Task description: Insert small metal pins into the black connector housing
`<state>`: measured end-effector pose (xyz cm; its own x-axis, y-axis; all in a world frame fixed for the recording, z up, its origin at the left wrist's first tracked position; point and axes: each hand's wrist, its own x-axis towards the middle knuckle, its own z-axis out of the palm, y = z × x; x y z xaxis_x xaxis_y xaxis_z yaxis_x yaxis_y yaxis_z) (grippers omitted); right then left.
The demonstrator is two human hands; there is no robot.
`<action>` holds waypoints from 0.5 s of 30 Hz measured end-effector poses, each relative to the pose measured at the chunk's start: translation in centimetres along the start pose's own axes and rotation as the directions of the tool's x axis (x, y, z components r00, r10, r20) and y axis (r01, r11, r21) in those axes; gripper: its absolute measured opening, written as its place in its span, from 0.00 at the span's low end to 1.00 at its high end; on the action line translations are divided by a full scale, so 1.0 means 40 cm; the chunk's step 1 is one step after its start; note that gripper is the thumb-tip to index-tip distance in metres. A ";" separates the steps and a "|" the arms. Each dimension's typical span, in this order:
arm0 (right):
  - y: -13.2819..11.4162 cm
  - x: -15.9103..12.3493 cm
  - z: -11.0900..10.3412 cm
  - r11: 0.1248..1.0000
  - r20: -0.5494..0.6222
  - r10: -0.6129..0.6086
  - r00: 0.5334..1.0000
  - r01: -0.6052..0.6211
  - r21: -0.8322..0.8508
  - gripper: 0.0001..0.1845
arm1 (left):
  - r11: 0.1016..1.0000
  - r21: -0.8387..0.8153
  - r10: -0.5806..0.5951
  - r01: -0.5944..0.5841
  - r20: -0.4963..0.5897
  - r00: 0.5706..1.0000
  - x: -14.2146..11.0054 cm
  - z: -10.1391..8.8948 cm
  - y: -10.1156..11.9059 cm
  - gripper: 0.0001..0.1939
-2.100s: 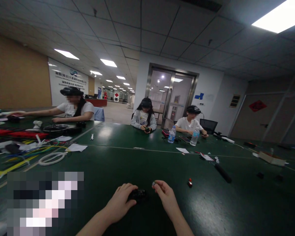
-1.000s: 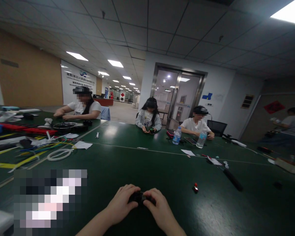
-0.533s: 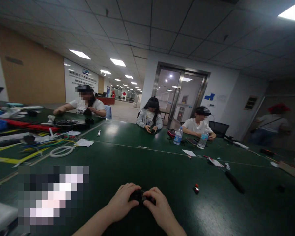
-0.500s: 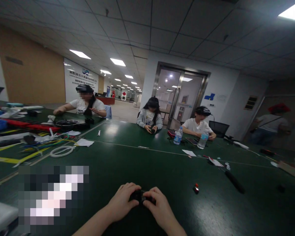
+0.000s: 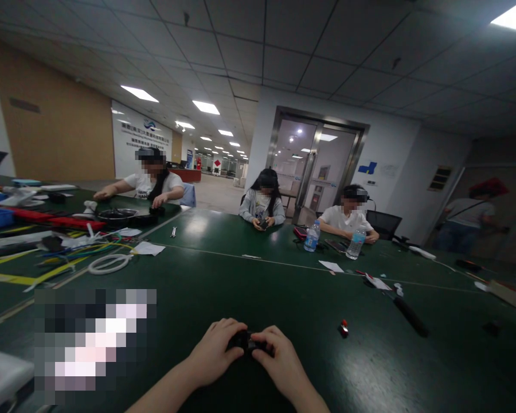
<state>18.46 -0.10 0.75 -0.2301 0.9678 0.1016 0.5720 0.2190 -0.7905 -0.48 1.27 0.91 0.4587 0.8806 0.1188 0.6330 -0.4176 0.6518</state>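
Low in the middle of the head view, a small black object [image 5: 241, 339] is held between my two hands just over the green table [image 5: 189, 298]. My left hand [image 5: 215, 350] is closed round its left end, thumb below and fingers on top. On the right end, my right hand [image 5: 277, 353] pinches it between thumb and fingers. My fingers cover much of the object, so its exact kind cannot be made out. A small red and silver item [image 5: 343, 328] lies on the table to the right of my hands.
A black-handled tool [image 5: 410, 316] lies to the right. Two water bottles [image 5: 312, 236] stand farther back. Cables and a coiled white tube [image 5: 109, 264] lie at the left, near a small wrench [image 5: 173, 231]. Three people sit across the table; another person stands at far right.
My hands keep nearly the same grip on the black object, with only a slight shift. The seated person at the left has lowered one hand to the table.
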 end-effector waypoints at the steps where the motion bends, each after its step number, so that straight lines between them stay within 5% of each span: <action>1: -0.001 0.000 -0.001 1.000 0.001 0.004 1.000 -0.004 0.002 0.14 | 1.000 -0.004 -0.002 0.002 0.001 1.000 0.000 -0.001 0.000 0.20; 15: 0.000 0.001 -0.001 0.999 -0.015 -0.044 0.999 0.044 0.012 0.15 | 1.000 0.021 0.016 -0.016 -0.009 1.000 0.004 0.012 -0.020 0.20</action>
<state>18.48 -0.05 0.78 -0.2429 0.9591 0.1452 0.5518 0.2597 -0.7925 -0.63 1.65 0.05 0.4630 0.8758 0.1362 0.6387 -0.4363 0.6339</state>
